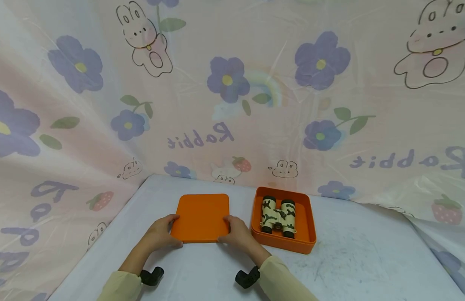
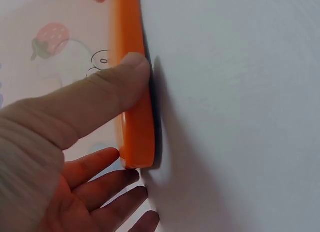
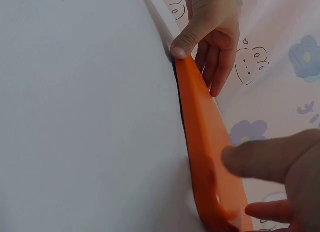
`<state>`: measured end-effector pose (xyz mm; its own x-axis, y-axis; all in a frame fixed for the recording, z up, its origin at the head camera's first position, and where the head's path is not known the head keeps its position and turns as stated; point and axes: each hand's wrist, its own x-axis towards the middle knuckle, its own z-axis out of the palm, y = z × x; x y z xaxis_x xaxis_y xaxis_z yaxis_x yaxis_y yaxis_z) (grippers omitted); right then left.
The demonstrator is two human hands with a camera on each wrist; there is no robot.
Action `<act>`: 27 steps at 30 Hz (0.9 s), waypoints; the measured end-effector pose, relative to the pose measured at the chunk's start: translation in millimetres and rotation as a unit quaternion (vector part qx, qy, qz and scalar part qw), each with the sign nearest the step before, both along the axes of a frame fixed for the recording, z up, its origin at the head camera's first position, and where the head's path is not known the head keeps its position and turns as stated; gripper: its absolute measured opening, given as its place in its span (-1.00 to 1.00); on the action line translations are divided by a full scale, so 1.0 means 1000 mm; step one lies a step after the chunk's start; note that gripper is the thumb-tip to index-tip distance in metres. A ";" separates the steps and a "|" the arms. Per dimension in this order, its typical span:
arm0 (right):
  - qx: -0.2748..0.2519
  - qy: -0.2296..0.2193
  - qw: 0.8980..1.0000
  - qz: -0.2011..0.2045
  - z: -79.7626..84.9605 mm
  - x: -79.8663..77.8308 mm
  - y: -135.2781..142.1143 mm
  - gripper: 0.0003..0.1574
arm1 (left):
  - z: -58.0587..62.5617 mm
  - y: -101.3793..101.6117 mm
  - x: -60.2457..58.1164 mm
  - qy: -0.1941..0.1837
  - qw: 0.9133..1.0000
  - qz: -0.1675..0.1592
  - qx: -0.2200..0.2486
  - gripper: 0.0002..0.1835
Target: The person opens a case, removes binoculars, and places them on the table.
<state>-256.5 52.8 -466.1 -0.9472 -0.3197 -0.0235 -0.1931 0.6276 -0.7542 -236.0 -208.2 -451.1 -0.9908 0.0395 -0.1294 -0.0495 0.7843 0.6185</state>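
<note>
An orange box lid (image 1: 203,218), square with rounded corners, lies face up at the middle of the table, low over the surface; whether it touches is unclear. My left hand (image 1: 162,232) holds its left side, the thumb (image 2: 134,66) on the near edge and the fingers by the corner. On the opposite side my right hand (image 1: 238,234) grips the right edge near the front corner; its thumb (image 3: 242,159) looks blurred in the right wrist view. Camouflage-patterned binoculars (image 1: 278,215) lie in an open orange box (image 1: 283,243), just right of the right hand.
A white tabletop (image 1: 353,251) spreads under everything, with grey smudges at the right. Printed cloth (image 1: 270,138) with rabbits and flowers hangs along the back and left sides. Black wrist-worn devices (image 1: 248,277) stick out from both cuffs.
</note>
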 end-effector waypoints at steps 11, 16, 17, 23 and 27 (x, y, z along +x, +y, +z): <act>-0.036 0.024 0.999 0.022 0.023 0.005 0.011 -0.25 | 0.001 0.002 -0.002 0.007 1.000 -0.021 -0.013 -0.06; -0.056 0.051 0.996 0.047 0.037 0.009 0.019 -0.27 | 0.005 0.003 -0.004 0.013 0.999 -0.019 -0.031 -0.08; -0.055 0.052 0.996 0.051 0.039 0.009 0.022 -0.27 | 0.006 0.004 -0.005 0.019 0.999 -0.017 -0.028 -0.10; -0.036 0.077 0.995 0.059 0.053 0.007 0.042 -0.30 | 0.007 0.014 -0.011 0.081 0.996 -0.016 0.027 -0.29; -0.008 0.096 0.994 0.042 0.064 0.005 0.059 -0.33 | 0.005 0.028 -0.016 0.106 0.991 -0.029 0.074 -0.35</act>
